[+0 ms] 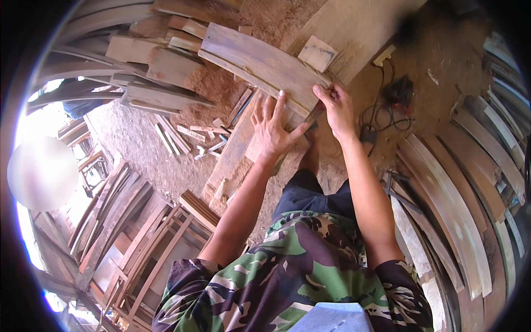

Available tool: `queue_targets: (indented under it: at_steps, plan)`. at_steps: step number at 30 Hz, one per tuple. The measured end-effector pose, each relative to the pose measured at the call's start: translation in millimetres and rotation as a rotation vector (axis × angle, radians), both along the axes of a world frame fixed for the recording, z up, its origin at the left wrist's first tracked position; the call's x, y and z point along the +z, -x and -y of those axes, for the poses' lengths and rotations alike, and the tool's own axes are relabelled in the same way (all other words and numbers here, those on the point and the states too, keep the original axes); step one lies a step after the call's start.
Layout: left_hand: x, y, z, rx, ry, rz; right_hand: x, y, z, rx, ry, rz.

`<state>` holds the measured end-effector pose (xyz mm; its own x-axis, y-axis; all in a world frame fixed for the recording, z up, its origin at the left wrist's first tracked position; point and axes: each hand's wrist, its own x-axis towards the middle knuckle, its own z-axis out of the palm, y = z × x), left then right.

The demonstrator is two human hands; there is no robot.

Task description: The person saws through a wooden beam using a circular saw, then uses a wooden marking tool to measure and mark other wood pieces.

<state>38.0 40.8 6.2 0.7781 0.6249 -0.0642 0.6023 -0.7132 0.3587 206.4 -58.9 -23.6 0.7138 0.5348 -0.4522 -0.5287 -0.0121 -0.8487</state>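
A wide brown-grey wooden board [260,58] lies slantwise ahead of me, from upper left down to the right. A narrow strip runs along its near edge. My right hand [338,110] is closed at the board's right end, thumb on top, the other fingers partly hidden. A small dark reddish piece [315,113] shows beside that hand; I cannot make out what it is. My left hand [271,126] is open, fingers spread, with the fingertips at the board's near edge. Under the board stretches a long wooden plank bench [229,166], and a small square wood block [317,53] sits just beyond.
Stacked boards [160,61] and sawdust [215,91] lie at the far left, with loose offcuts [171,135] nearer. Wooden frames [160,254] stand at lower left. Long planks [442,205] lean along the right. A dark tool with a cable [398,91] rests on the floor.
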Motion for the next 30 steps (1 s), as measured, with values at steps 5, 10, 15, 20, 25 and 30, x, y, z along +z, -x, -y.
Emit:
queue_targets:
  at_steps: [5,10,15,20,25,30]
  plan:
    - [-3.3,0.7,-0.1,0.015,-0.004,-0.015,-6.2,2.9,1.3,-0.016,0.009,0.031]
    - [-3.0,1.1,-1.4,-0.010,-0.035,-0.072,-4.7,7.4,-2.2,-0.081,-0.049,0.048]
    - [-3.9,0.7,-3.8,-0.020,-0.029,-0.069,5.0,9.9,-7.9,-0.135,-0.046,0.038]
    - [-6.9,2.0,-4.2,-0.008,-0.012,-0.022,-3.3,10.1,-4.0,-0.087,0.032,0.127]
    - [-6.3,0.8,-4.4,-0.027,-0.056,-0.043,-4.4,10.8,-5.1,-0.084,0.076,0.167]
    - [-10.2,-0.5,-2.4,0.019,-0.028,0.004,-3.6,9.0,-7.1,-0.089,0.078,0.168]
